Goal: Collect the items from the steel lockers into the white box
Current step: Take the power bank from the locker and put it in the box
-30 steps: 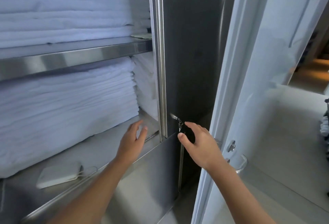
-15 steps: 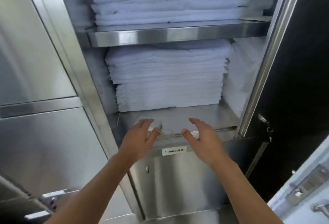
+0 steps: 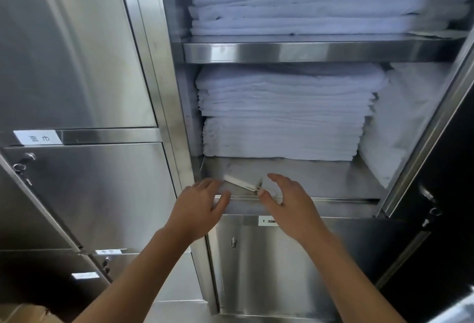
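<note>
A flat white slab-shaped device [image 3: 242, 178] with a thin white cable [image 3: 273, 194] lies on the lower steel shelf [image 3: 333, 181] of the open locker, near its front left corner. My left hand [image 3: 198, 207] hovers at the shelf's front edge just left of the device, fingers relaxed. My right hand [image 3: 287, 202] is spread just right of the device, thumb near the cable end. Neither hand holds anything. The white box is out of view.
Stacks of folded white towels [image 3: 282, 122] fill the back of the lower shelf and the upper shelf [image 3: 307, 51]. The open locker door [image 3: 448, 168] stands at the right. Closed steel lockers with keys [image 3: 23, 163] are on the left. A labelled lower door [image 3: 269, 258] sits beneath.
The view has swung left from the door edge to face the open locker. My right hand left the door key, and both hands have closed in on the white device.
</note>
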Motion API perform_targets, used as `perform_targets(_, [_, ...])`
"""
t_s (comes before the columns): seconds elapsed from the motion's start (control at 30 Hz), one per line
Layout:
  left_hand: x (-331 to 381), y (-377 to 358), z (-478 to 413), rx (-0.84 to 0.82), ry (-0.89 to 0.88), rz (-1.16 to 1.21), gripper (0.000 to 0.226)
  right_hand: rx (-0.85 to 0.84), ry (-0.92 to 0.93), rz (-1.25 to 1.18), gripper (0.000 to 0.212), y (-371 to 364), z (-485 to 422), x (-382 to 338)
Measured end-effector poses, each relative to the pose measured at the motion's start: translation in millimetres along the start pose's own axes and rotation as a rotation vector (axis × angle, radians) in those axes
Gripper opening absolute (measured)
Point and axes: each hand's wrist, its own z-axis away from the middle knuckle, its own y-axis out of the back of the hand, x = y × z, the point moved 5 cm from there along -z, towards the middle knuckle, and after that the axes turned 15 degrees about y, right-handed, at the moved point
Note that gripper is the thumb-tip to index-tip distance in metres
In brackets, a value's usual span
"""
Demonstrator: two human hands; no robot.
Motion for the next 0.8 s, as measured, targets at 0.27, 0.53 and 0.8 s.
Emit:
perform_targets(0.27, [20,-37,-20,-0.062,-0.031,0.075,0.048,-0.033,-0.051,0.092,0.058,5,-5,33])
perform_targets(0.53, [1,-80,-27,-0.104,0.101,0.214,0.046,-0.108,-0.125,0.115,0.053,-28,-18,63])
perform_targets(0.8, [-12,-80,-55,-0.102,0.059,0.223,0.042,-0.094,-0.107,0.122,0.061,-69,-60,77])
